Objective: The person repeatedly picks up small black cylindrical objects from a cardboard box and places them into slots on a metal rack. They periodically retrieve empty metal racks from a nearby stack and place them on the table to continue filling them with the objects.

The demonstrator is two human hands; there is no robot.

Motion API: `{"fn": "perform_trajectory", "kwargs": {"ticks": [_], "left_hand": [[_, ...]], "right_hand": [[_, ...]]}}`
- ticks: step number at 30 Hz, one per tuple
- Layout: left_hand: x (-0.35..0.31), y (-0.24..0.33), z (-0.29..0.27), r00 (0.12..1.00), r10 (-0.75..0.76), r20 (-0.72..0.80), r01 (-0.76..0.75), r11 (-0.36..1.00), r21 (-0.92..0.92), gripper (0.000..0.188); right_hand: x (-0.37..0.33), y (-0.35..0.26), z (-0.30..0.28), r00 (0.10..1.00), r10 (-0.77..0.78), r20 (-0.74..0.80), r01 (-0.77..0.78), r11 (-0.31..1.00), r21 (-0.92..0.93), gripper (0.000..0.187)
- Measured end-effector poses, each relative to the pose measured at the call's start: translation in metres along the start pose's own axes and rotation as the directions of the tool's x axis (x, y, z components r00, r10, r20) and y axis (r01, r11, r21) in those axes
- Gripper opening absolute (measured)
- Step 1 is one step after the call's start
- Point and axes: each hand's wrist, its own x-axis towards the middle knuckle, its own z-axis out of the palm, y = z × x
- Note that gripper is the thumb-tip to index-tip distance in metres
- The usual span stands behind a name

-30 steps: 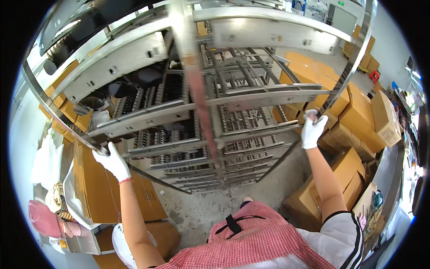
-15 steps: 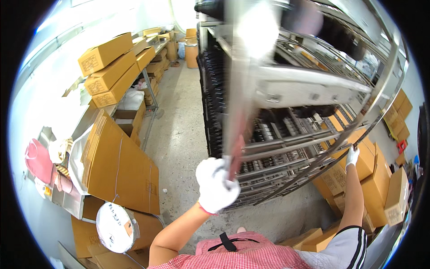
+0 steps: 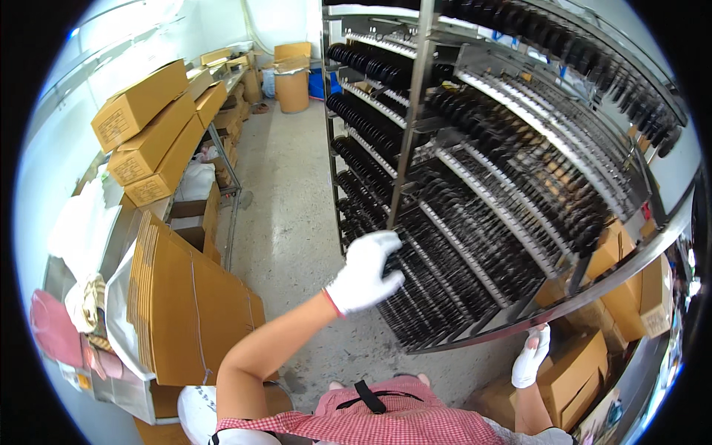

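Note:
A tall metal rack stands in front of me, its tiers full of rows of black, round-edged pieces too blurred and dense to name. My left hand, in a white glove, is beside the lower end of the rack's near upright. Its fingers are curved and apart from the thumb, with nothing between them. At the right, my white-gloved right hand is just under the curved metal rail along the rack's near side. Its fingers point up to that rail; whether they touch it is hard to tell.
Flat cartons lean tied together at the left, near a bench holding stacked long boxes. A brown drum stands at the aisle's far end. More cardboard boxes sit beside my right hand. A pink bag is far left.
The rack has turned, showing its loaded tiers. My left hand has let go of the upright, and my right hand has come down and inward from the rack's far-right bar.

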Motion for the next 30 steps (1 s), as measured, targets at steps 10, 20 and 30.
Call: {"fn": "perform_trajectory", "kwargs": {"ticks": [10,20,30], "left_hand": [[0.093,-0.310,-0.025,0.793,-0.606,0.059,0.603,0.767,-0.220,0.054],[0.266,-0.485,0.012,0.968,-0.239,-0.073,0.233,0.969,-0.082,0.036],[0.264,-0.508,0.026,0.993,0.115,0.007,-0.114,0.978,0.174,0.023]], "right_hand": [[0.044,-0.010,0.087,0.609,0.228,-0.760,-0.394,0.918,-0.041,0.023],[0.054,0.000,0.082,0.449,0.335,-0.828,-0.520,0.852,0.062,0.015],[0.054,-0.005,0.058,0.498,0.411,-0.764,-0.524,0.844,0.112,0.012]]}}
